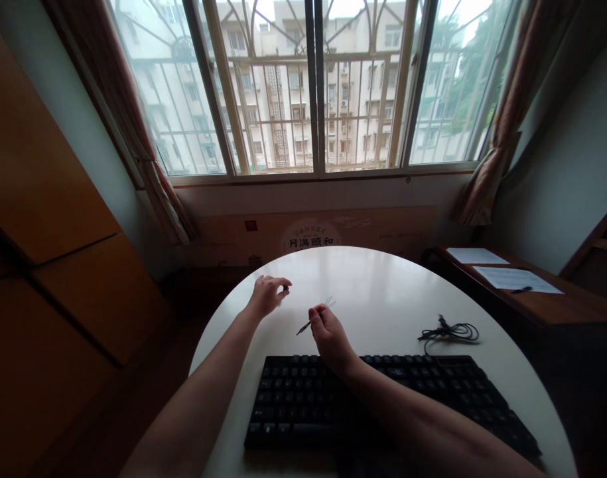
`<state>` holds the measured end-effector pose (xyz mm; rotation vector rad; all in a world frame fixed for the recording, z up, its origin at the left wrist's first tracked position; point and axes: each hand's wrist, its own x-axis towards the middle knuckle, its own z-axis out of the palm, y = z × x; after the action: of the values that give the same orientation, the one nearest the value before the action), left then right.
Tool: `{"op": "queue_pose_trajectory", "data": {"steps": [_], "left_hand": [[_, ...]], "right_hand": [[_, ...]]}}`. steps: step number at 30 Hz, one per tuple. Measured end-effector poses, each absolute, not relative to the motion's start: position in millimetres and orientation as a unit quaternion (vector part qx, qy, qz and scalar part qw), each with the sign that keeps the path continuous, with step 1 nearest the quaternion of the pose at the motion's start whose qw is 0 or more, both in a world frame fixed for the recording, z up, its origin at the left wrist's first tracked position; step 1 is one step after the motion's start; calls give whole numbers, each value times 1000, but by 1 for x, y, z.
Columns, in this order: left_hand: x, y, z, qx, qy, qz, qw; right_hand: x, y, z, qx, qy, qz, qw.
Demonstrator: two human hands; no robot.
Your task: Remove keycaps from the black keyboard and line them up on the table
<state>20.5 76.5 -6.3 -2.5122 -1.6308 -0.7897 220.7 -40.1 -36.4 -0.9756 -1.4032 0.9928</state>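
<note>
My right hand (329, 335) hovers just past the far edge of a black keyboard (383, 405), its fingers closed on a thin wire keycap puller (317, 315) whose wire loops point away from me. My left hand (269, 293) is raised over the white round table (383, 292), thumb and forefinger pinched on a small dark piece (286, 288), probably a keycap. The keyboard lies along the table's near edge, with my right forearm crossing over it.
The keyboard's coiled black cable (450, 330) lies on the table to the right. A wooden side desk (542, 299) with paper sheets and a pen stands at the right. A wooden cabinet (44, 219) fills the left. A barred window (313, 86) and curtains are ahead.
</note>
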Motion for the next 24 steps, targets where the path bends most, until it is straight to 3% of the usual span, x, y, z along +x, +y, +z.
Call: {"op": "queue_pose_trajectory", "data": {"steps": [6, 24], "left_hand": [[17, 70, -28, -817, -520, -249, -12], [12, 76, -40, -811, -533, -237, -42]], "right_hand": [[221, -41, -37, -413, -595, 433, 537], [222, -41, -40, -421, -594, 432, 533]]}}
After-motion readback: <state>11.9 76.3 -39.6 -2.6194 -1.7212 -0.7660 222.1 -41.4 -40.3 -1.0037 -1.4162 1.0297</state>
